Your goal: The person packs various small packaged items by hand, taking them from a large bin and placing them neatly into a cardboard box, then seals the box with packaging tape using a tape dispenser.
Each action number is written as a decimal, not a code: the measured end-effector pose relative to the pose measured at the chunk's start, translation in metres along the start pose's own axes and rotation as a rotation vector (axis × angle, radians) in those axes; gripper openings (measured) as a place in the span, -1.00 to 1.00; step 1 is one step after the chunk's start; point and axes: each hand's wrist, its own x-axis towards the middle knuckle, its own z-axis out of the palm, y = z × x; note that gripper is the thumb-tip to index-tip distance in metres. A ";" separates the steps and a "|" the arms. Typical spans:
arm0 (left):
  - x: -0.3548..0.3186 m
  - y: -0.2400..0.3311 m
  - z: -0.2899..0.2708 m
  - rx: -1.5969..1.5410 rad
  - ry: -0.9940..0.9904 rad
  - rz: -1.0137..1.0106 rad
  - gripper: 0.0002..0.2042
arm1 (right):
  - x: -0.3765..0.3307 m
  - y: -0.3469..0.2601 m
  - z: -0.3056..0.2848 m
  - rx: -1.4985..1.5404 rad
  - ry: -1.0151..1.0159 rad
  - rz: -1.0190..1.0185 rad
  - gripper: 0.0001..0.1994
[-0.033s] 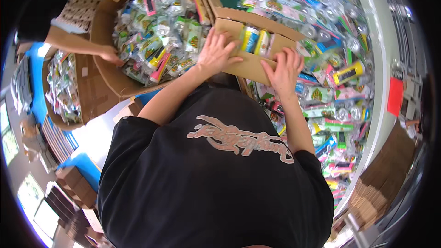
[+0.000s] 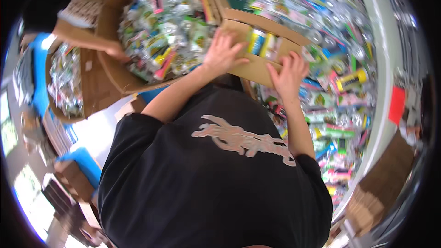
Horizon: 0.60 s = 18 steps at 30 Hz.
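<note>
An open cardboard box (image 2: 255, 69) lies in front of me, with its long far flap standing up. Inside it, between the inward-bent end flaps, several yellow, blue and white packs (image 2: 262, 45) show side by side. My left hand (image 2: 223, 51) grips the left end, fingers spread over the flap and thumb along the near edge. At the right end, my right hand (image 2: 289, 69) curls its fingers over the other flap, with its thumb against the near panel. What lies beneath the flaps is hidden.
Clear-wrapped colourful packs (image 2: 342, 121) fill the pale-rimmed bin beneath and right of the box. Left stands a large carton (image 2: 108, 59) of similar packs, where a co-worker's hand (image 2: 117, 51) reaches in. A smaller filled carton (image 2: 94, 85) is beyond; flattened cardboard (image 2: 376, 193) leans at lower right.
The whole view has shifted slightly, so the cartons and box sit a little farther right and lower. Both hands keep their places on the box.
</note>
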 end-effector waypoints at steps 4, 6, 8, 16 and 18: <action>0.004 0.004 0.011 -0.068 -0.048 -0.083 -0.32 | -0.010 0.009 0.016 0.030 0.016 0.046 -0.41; 0.008 -0.003 0.010 -0.031 -0.030 -0.103 -0.28 | 0.000 0.011 0.023 -0.046 -0.036 0.047 -0.34; 0.005 0.002 0.011 0.018 -0.041 -0.089 -0.27 | 0.001 0.010 0.024 -0.066 -0.076 0.034 -0.32; 0.003 0.007 -0.009 -0.255 -0.289 0.282 -0.11 | 0.001 0.011 0.026 -0.030 -0.044 0.040 -0.36; -0.001 0.008 0.003 -0.039 -0.340 0.311 -0.04 | 0.004 0.007 0.024 -0.012 -0.005 0.026 -0.37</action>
